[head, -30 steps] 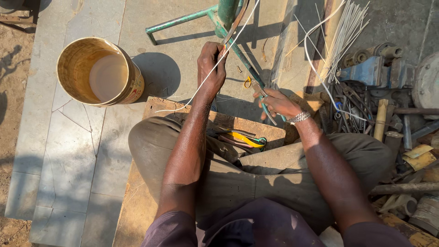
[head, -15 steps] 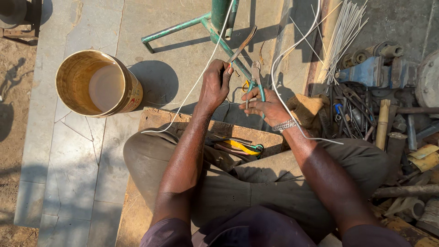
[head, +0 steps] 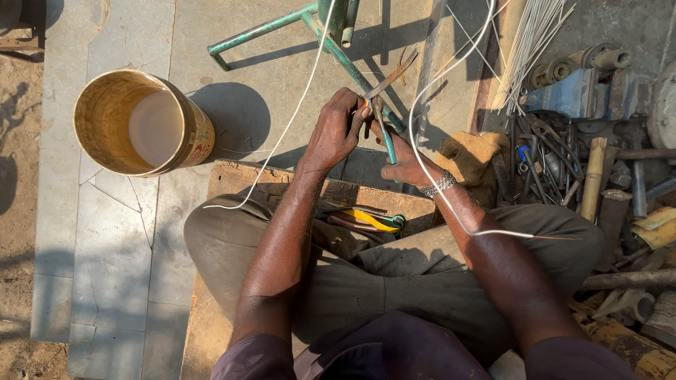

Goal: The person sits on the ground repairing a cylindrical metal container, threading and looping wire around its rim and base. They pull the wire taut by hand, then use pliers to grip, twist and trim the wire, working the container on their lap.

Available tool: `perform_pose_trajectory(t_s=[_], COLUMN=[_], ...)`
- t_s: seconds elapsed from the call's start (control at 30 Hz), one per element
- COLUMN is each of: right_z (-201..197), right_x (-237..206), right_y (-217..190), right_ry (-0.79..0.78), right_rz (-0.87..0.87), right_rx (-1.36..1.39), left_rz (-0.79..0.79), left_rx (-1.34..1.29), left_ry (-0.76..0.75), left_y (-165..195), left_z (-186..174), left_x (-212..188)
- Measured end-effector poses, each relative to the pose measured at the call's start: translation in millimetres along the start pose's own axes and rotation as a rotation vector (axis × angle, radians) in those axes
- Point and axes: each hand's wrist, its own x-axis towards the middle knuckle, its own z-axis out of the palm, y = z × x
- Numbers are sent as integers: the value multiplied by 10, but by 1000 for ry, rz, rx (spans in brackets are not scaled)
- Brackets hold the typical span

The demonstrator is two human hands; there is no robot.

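My left hand (head: 336, 131) is closed on a thin pale cane strand (head: 296, 116) that runs up towards a green metal stand (head: 331, 39) and trails down to a loose end at my left knee. My right hand (head: 401, 160), with a metal bracelet on its wrist, grips teal-handled pliers (head: 384, 105) whose jaws meet the strand beside my left fingers. A second pale strand (head: 436, 70) loops from above down over my right forearm. I sit cross-legged on a wooden board (head: 232, 184).
A yellow bucket (head: 141, 123) with cloudy water stands at the left on stone slabs. Yellow-handled tools (head: 370, 219) lie in my lap. A bundle of pale canes (head: 535, 42), a blue vise (head: 577, 95) and several scattered metal tools crowd the right side.
Both hands have drawn closer together in front of the green stand. The pliers have come up against the strand held in my left hand.
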Motion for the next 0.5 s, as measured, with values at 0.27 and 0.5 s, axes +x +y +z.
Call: perform_pose_trajectory(t_s=[0.27, 0.5], right_z=[-49, -52], right_x=[-15, -139], right_y=[-72, -324], right_ry=[6, -15], right_rz=[-96, -82], right_rx=[-402, -298], left_rz=[21, -6], left_rx=[69, 138], left_ry=[-59, -116], left_y=[108, 181], left_z=[-42, -113], left_x=[9, 1])
